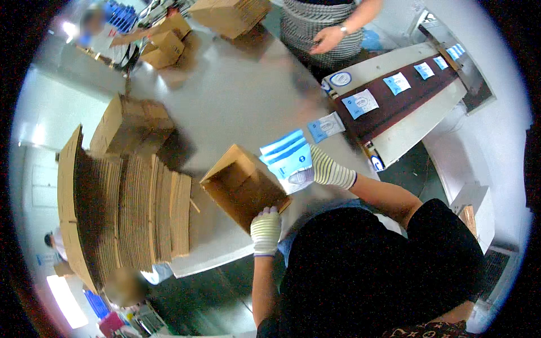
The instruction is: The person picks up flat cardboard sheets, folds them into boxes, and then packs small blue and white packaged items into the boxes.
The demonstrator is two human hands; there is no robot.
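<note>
A sheaf of soft, glossy blue-and-white packets [287, 160] sits at the centre of the frame, gripped at its right side by the right hand [332, 168], which wears a striped knit glove; several overlapping edges show, but I cannot tell the exact number. The packets hang just above the right rim of one open carton [224, 183], a tilted box of plain brown cardboard. The left hand [266, 230], gloved alike, grips this carton's near rim, fingers curled over the edge. Beyond the right hand, one loose packet [326, 127] lies flat on the smooth grey counter [225, 84], just off the end of a dark conveyor belt [376, 126] at upper right. Four packets lie spaced singly along the belt, with more bunched near its far end, too small to count. At left stands a thick row of flattened cardboard [132, 214], ridged by its many edges, with one boxy carton behind it. A co-worker's bare hand [328, 39] shows at the top, beside a striped, textured garment [298, 22].
</note>
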